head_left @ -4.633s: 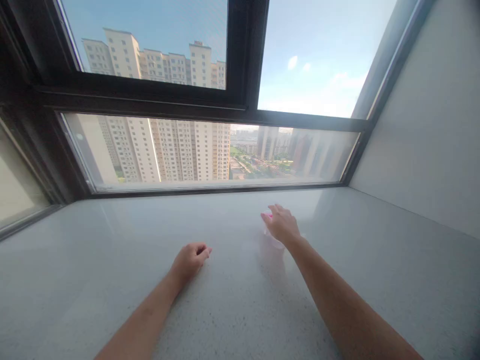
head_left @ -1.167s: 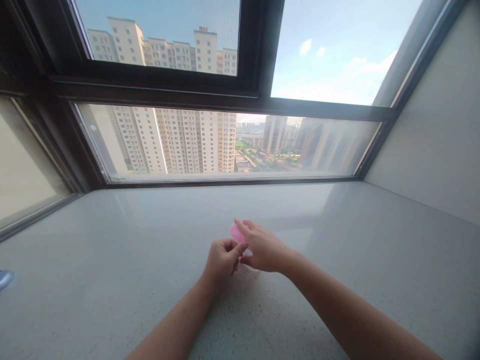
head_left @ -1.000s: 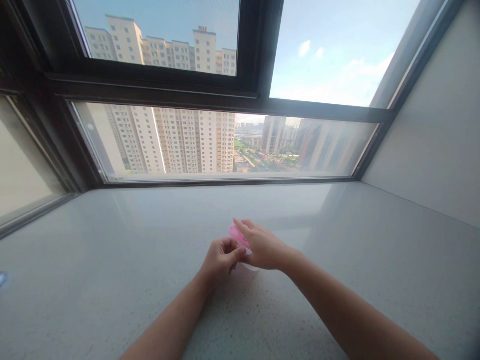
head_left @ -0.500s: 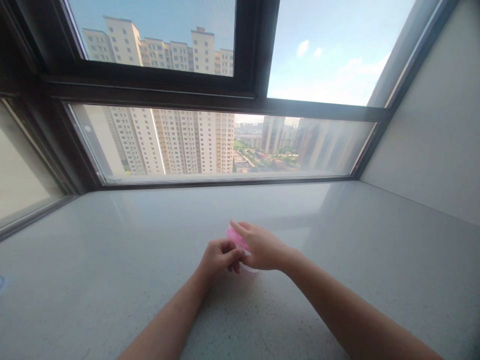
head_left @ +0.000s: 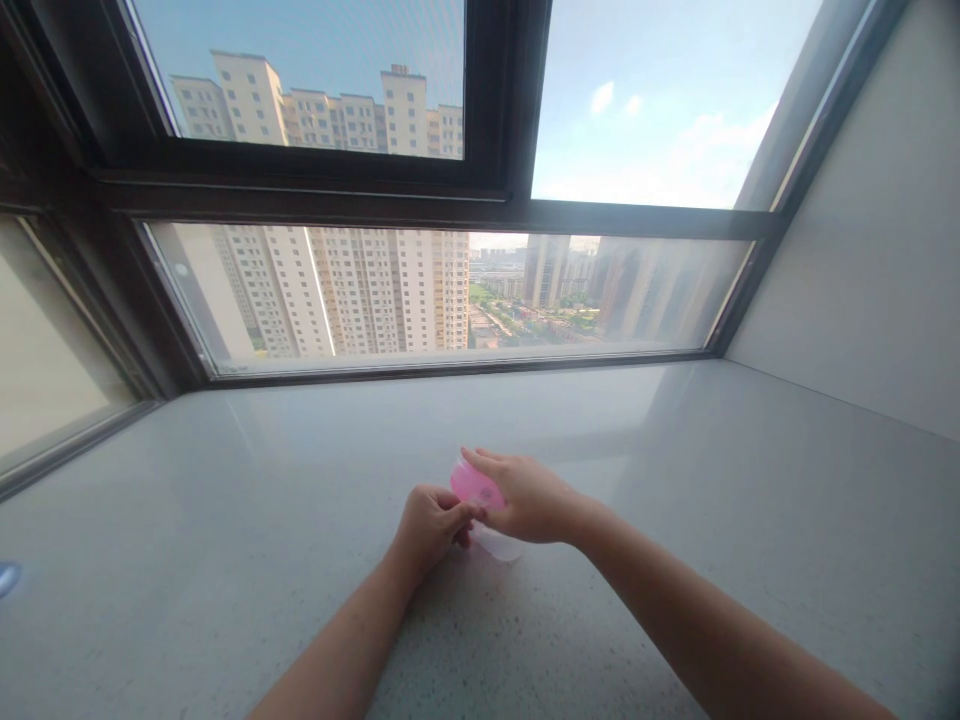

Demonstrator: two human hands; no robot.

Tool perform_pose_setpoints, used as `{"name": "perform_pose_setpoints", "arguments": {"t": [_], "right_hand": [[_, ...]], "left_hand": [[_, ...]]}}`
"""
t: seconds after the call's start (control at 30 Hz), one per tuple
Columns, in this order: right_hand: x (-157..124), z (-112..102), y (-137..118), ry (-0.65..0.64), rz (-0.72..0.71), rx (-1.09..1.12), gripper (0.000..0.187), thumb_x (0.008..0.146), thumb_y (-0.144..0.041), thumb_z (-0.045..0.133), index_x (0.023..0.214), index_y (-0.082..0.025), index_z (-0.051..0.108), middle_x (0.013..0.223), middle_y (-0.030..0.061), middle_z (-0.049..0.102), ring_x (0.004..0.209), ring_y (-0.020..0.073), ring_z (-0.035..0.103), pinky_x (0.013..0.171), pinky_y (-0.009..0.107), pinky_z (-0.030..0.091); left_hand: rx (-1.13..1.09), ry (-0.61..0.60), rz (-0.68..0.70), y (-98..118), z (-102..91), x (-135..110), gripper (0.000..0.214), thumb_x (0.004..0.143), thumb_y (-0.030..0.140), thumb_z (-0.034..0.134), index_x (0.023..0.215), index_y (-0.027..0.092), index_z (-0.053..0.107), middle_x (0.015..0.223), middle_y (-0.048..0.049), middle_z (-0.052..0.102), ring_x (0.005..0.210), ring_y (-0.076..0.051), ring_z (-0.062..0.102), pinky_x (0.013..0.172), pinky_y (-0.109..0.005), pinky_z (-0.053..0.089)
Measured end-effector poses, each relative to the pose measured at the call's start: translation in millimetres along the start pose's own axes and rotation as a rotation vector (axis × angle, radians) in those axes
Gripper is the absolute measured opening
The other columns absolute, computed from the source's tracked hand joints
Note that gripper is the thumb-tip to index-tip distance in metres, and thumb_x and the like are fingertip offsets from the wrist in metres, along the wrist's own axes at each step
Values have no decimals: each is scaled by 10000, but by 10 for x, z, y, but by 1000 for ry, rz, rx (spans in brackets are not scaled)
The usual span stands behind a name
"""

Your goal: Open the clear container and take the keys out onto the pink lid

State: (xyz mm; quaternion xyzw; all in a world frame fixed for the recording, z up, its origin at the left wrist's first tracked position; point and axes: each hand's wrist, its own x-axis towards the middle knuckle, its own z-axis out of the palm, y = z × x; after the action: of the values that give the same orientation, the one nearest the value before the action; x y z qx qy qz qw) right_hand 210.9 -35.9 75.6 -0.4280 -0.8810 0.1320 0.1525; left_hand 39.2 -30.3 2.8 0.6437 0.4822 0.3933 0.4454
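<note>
Near the middle of the pale speckled sill, a small translucent pink rounded thing (head_left: pixel 475 484) with a small grey mark sits between my hands; its kind is unclear. Below it hangs or lies a thin, whitish see-through piece (head_left: pixel 499 544), perhaps part of the same thing. My right hand (head_left: pixel 521 495) is curved round the pink thing from the right, fingers over its top and thumb beneath. From the left, my left hand (head_left: pixel 439 515) pinches at its lower edge, fingertips close to my right thumb. What exactly the left fingertips hold is partly hidden.
The speckled sill (head_left: pixel 262 560) spreads around my hands. A dark window frame (head_left: pixel 465 370) borders its far side, and a white wall (head_left: pixel 862 270) rises on the right. At the left edge a small bluish clear object (head_left: pixel 7 578) is partly in view.
More of the pink thing's face shows now, with its grey mark. The whitish piece reaches further out below my hands. My left hand has shifted slightly left.
</note>
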Motion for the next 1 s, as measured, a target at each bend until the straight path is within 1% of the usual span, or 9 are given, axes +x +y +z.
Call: {"name": "perform_pose_setpoints", "arguments": {"t": [0.23,0.33,0.4,0.53,0.63,0.7,0.77,0.87,1.0], "right_hand": [[19,-93,89,11,89,251,670,709,-293,552,1340,-129,396,1297,110,472,1147,252,464,954,343,346],[36,-133,132,25,110,435,429,708,-277,533,1110,-131,576,1036,71,614,922,213,558,795,312,441],[55,-145,174,-2,140,601,260,719,-273,511,916,-128,601,807,36,607,724,158,557,625,257,461],[103,-130,338,-9,279,933,214,721,-314,544,787,-112,566,673,31,559,585,115,537,497,214,454],[130,-93,515,29,426,1094,304,722,-361,572,860,-91,586,752,100,632,594,155,598,484,240,474],[138,-53,633,1,453,1170,334,735,-357,564,922,-82,594,793,136,656,608,180,625,473,243,472],[138,4,740,-12,453,1209,348,748,-354,552,953,-78,602,790,142,664,593,183,632,453,227,454],[138,127,870,17,459,1188,357,747,-378,571,942,-82,615,682,103,653,522,154,607,445,210,433],[154,314,960,108,485,1053,320,720,-406,614,784,-92,616,532,35,587,390,72,479,377,166,320]], "left_hand": [[43,-35,-8,27,-21,1,427,685,465,612,481,91,590,426,-64,566,371,-89,440,407,-187,297],[68,-64,-12,18,-32,3,469,690,518,594,497,91,583,443,-52,560,391,-96,455,413,-191,303],[131,-66,-1,-1,-58,12,496,689,554,578,490,100,559,422,-22,514,384,-85,420,410,-193,281],[428,111,172,-6,-114,19,540,670,587,582,435,131,413,416,33,351,427,-56,299,437,-194,209],[574,318,380,55,-125,3,463,669,551,612,541,144,433,542,13,428,545,-93,382,528,-207,308],[573,370,488,109,-118,-6,386,665,502,642,672,146,493,699,-29,519,687,-141,468,650,-249,390],[524,345,552,146,-109,-5,379,668,449,661,862,147,541,900,-79,558,863,-187,505,792,-308,417],[463,223,564,145,-102,12,513,706,406,643,1144,178,505,1181,-107,500,1107,-211,455,970,-355,359],[397,57,482,89,-98,33,551,762,419,591,1256,209,466,1318,-77,433,1219,-192,394,1048,-335,304]]}}
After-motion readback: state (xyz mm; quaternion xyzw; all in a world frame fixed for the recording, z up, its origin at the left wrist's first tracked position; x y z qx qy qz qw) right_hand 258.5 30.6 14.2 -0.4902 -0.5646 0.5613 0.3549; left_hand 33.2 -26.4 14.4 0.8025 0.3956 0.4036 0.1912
